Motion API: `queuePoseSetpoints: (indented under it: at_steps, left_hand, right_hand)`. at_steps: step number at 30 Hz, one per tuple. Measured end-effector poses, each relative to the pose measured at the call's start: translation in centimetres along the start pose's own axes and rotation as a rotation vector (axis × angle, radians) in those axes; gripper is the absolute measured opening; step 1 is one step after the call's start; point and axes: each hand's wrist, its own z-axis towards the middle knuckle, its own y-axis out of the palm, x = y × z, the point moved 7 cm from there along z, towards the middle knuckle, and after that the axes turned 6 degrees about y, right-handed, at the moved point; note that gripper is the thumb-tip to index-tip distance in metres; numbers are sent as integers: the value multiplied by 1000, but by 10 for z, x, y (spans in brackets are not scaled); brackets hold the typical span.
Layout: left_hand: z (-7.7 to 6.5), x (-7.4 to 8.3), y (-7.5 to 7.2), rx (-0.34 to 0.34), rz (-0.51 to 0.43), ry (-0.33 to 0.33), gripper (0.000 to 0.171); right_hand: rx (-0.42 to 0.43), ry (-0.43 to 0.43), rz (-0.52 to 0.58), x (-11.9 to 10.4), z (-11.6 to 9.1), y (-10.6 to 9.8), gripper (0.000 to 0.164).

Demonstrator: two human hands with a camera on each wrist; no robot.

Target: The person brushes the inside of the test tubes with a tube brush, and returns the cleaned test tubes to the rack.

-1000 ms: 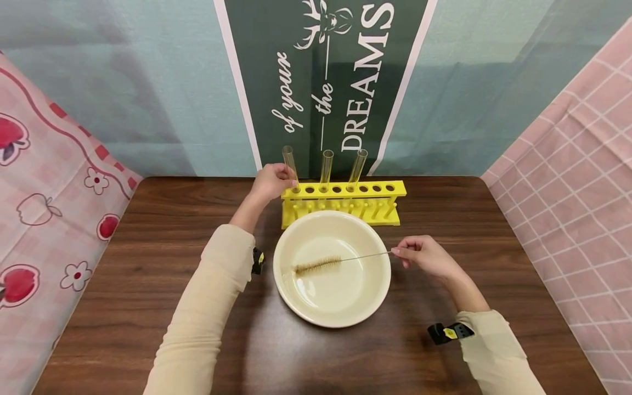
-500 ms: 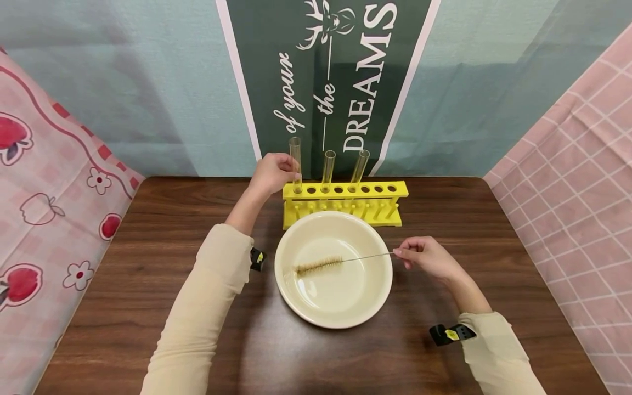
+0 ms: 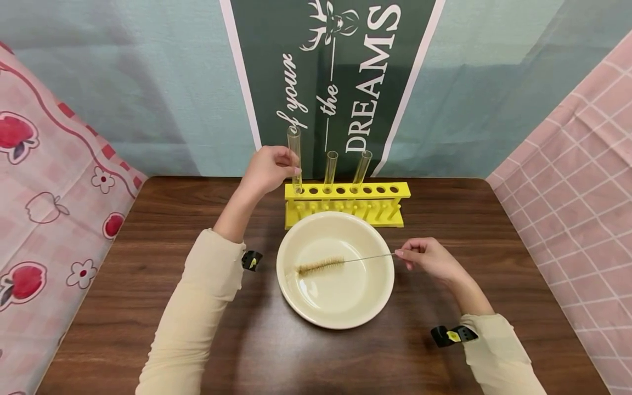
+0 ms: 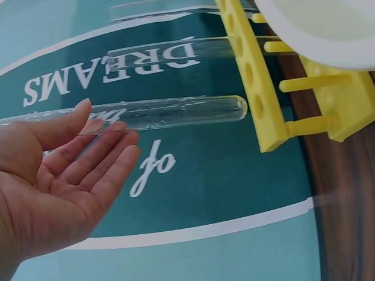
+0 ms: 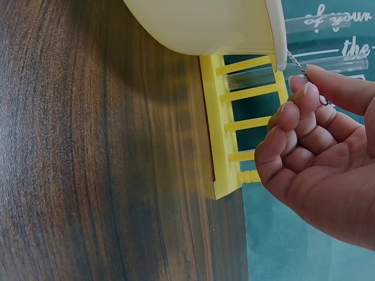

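Observation:
My left hand (image 3: 270, 169) pinches a clear glass test tube (image 4: 187, 112) between thumb and fingers. The tube's rounded bottom is beside the top plate of the yellow test tube rack (image 3: 345, 190), near its leftmost hole. Two more test tubes, one in the middle (image 3: 331, 171) and one farther right (image 3: 362, 171), stand in the rack. With thumb and fingertips, my right hand (image 3: 428, 258) pinches the twisted wire end of a test tube brush (image 3: 321, 266). Its tan bristles lie low in a cream basin (image 3: 334, 323), and the wire crosses the right rim.
The basin stands just in front of the rack and hides part of the rack's base. A dark wooden table (image 3: 316, 362) lies under everything. Behind it hangs a teal and green printed cloth (image 3: 197, 88); pink patterned cloths flank both sides.
My left hand has raised the left test tube up out of the rack, so its bottom is now level with the top plate. The right hand and brush have stayed almost still.

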Motion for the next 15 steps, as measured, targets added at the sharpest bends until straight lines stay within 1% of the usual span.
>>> queuePoseSetpoints:
  at_steps: [6,10,15]
  left_hand:
    - [-10,6,-6,-3,48,26,8]
    - [-18,3,-11,5,65,17,8]
    - [-28,-3,-15,-9,92,19,10]
  right_hand:
    - [-2,1,29,2,0,0,28]
    - [-5,6,29,3,0,0,28]
    - [-7,11,26,2,-1,0,27]
